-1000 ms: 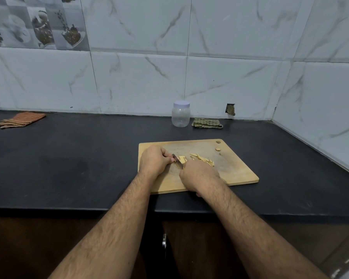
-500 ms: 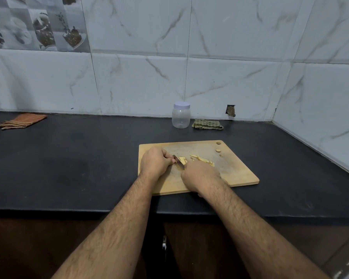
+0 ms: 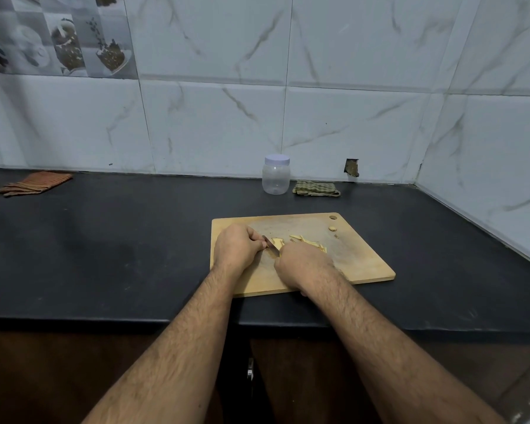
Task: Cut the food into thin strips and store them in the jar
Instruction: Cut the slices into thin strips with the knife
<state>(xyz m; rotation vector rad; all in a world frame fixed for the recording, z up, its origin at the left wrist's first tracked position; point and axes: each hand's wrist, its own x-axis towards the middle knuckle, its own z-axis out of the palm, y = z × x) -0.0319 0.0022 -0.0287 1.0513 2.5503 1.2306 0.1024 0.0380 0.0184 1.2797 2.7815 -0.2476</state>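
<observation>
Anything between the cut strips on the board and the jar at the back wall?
No object on the counter between the strips and the jar: just bare cutting board and bare counter. But the jar's lid is on, so the opening is closed. The green cloth lies beside the jar, off the path.

text: none legible | labels: none on jar [image 3: 275,175] | brands: none | numbers: none | signs: none on wall tiles [image 3: 214,123]
</observation>
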